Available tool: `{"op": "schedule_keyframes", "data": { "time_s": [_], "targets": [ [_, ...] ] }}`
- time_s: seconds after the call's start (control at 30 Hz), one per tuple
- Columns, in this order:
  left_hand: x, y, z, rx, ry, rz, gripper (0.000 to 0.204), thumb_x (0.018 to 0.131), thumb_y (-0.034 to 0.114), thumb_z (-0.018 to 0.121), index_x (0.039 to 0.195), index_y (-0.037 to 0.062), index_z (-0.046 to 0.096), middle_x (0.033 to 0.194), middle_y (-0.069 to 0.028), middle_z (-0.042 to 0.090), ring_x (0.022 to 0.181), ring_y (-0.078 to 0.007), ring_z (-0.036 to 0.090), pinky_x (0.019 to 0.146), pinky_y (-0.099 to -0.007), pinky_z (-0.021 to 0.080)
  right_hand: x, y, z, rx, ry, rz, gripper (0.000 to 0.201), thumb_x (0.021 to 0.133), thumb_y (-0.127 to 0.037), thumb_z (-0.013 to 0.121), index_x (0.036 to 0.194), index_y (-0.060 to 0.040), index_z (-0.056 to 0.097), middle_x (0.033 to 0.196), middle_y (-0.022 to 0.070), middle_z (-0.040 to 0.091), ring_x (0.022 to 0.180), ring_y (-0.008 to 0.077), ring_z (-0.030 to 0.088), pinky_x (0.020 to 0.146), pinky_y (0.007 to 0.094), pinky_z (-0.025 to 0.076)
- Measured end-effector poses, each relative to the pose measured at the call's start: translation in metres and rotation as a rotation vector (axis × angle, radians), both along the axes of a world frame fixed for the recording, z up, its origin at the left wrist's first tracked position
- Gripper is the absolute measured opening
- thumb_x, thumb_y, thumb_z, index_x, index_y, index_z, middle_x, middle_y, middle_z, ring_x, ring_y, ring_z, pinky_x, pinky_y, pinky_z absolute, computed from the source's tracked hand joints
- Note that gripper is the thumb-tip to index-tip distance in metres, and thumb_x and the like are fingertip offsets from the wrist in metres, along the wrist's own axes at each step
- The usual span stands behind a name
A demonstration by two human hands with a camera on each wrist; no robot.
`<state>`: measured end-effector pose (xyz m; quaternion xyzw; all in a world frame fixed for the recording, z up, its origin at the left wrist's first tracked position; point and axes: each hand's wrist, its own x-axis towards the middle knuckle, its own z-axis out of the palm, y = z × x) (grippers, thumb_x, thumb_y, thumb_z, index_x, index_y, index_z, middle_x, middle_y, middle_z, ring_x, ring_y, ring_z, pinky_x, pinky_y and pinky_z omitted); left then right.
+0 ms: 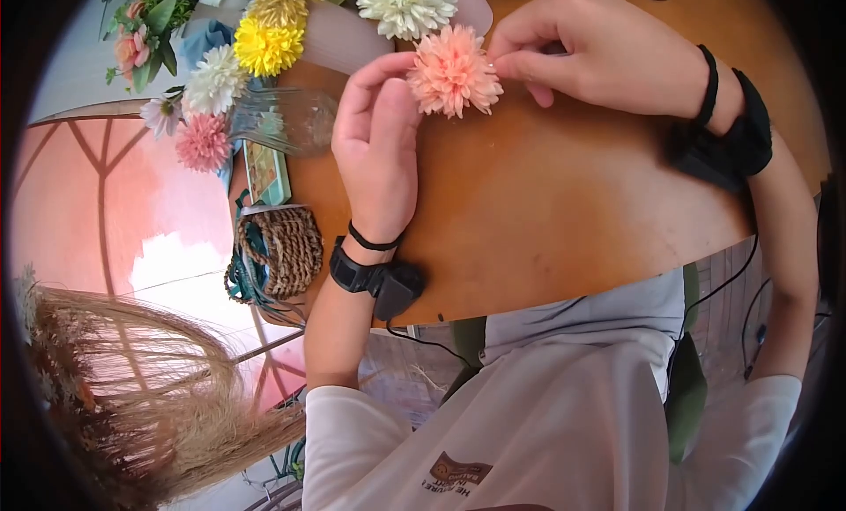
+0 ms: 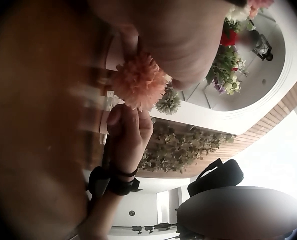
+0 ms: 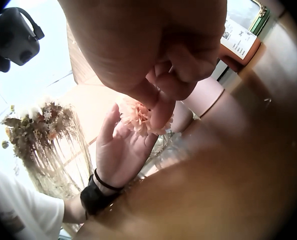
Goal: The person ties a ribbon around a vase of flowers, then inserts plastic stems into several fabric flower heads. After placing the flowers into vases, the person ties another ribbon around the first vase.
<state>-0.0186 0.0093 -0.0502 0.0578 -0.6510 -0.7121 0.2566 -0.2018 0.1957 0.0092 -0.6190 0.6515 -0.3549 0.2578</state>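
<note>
A peach artificial chrysanthemum (image 1: 455, 70) is held over the table between my two hands. My left hand (image 1: 381, 145) grips it from the left, its fingers going behind the bloom and its thumb near the petals. From the other side my right hand (image 1: 590, 57) pinches at the petal edge with thumb and forefinger, the other fingers curled. A small pale speck shows at these fingertips; I cannot tell what it is. In the right wrist view the bloom (image 3: 136, 116) is partly covered by the right fingers. The left wrist view shows the bloom (image 2: 141, 82) between both hands.
Left of the hands lies a clear glass vase (image 1: 304, 122) beside white, yellow and pink flowers (image 1: 203, 141). A white chrysanthemum (image 1: 407, 7) is just behind the peach one. A woven basket (image 1: 280, 251) stands at the left edge of the wooden table (image 1: 546, 220).
</note>
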Motion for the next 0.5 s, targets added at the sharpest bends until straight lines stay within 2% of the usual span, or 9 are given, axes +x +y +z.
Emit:
{"op": "schedule_keyframes", "data": {
  "time_s": [0.03, 0.13, 0.2, 0.3, 0.37, 0.43, 0.5],
  "targets": [
    [0.000, -0.002, 0.001, 0.046, 0.007, 0.000, 0.034, 0.100, 0.004, 0.059, 0.133, -0.0028, 0.051, 0.126, -0.0114, 0.061, 0.116, -0.0176, 0.060, 0.103, -0.0329, 0.047, -0.001, 0.001, -0.002, -0.040, -0.002, 0.010, 0.026, 0.101, -0.020, 0.056, 0.088, -0.0018, 0.069, 0.070, 0.0064, 0.068, 0.063, 0.0202, 0.066, 0.062, 0.0338, 0.052],
    [-0.001, -0.002, -0.001, -0.075, 0.027, 0.029, 0.028, 0.098, -0.003, 0.062, 0.125, -0.0046, 0.057, 0.121, -0.0090, 0.064, 0.115, -0.0151, 0.061, 0.102, -0.0290, 0.048, -0.003, -0.005, -0.018, -0.080, -0.037, -0.010, 0.025, 0.101, -0.020, 0.056, 0.088, -0.0022, 0.068, 0.071, 0.0060, 0.069, 0.064, 0.0201, 0.067, 0.063, 0.0342, 0.052],
    [-0.002, -0.004, 0.000, -0.125, 0.058, 0.000, 0.027, 0.097, -0.004, 0.061, 0.125, -0.0045, 0.057, 0.122, -0.0092, 0.064, 0.115, -0.0154, 0.061, 0.101, -0.0289, 0.048, -0.010, -0.004, -0.009, -0.115, 0.022, 0.076, 0.025, 0.102, -0.021, 0.056, 0.090, -0.0026, 0.069, 0.074, 0.0066, 0.071, 0.066, 0.0208, 0.068, 0.065, 0.0348, 0.053],
    [0.002, -0.003, -0.003, -0.146, 0.066, -0.009, 0.027, 0.097, -0.006, 0.061, 0.124, -0.0046, 0.057, 0.123, -0.0102, 0.064, 0.117, -0.0163, 0.061, 0.101, -0.0287, 0.049, -0.010, -0.013, -0.035, -0.234, -0.020, 0.130, 0.028, 0.102, -0.021, 0.055, 0.081, -0.0044, 0.064, 0.067, 0.0024, 0.064, 0.058, 0.0178, 0.061, 0.058, 0.0328, 0.048],
    [0.001, -0.005, -0.003, -0.157, 0.065, 0.000, 0.028, 0.097, -0.006, 0.061, 0.124, -0.0046, 0.057, 0.123, -0.0103, 0.063, 0.117, -0.0165, 0.061, 0.101, -0.0287, 0.049, -0.008, -0.015, -0.037, -0.251, -0.043, 0.094, 0.024, 0.100, -0.019, 0.056, 0.084, -0.0038, 0.065, 0.064, 0.0009, 0.063, 0.056, 0.0140, 0.058, 0.055, 0.0299, 0.045],
    [0.000, -0.004, -0.003, -0.148, 0.064, 0.021, 0.028, 0.097, -0.005, 0.061, 0.125, -0.0045, 0.056, 0.122, -0.0101, 0.063, 0.116, -0.0163, 0.061, 0.101, -0.0289, 0.049, -0.001, -0.012, -0.026, -0.169, -0.032, 0.021, 0.019, 0.096, -0.015, 0.058, 0.098, -0.0008, 0.072, 0.067, 0.0023, 0.067, 0.060, 0.0098, 0.059, 0.058, 0.0265, 0.045],
    [-0.002, -0.003, -0.003, -0.155, 0.062, 0.046, 0.029, 0.099, -0.002, 0.060, 0.127, -0.0045, 0.055, 0.124, -0.0112, 0.062, 0.116, -0.0170, 0.061, 0.101, -0.0303, 0.049, 0.000, -0.011, -0.023, -0.167, -0.030, 0.006, 0.020, 0.097, -0.016, 0.058, 0.099, -0.0007, 0.071, 0.067, 0.0016, 0.067, 0.059, 0.0093, 0.058, 0.056, 0.0252, 0.043]
  ]
}}
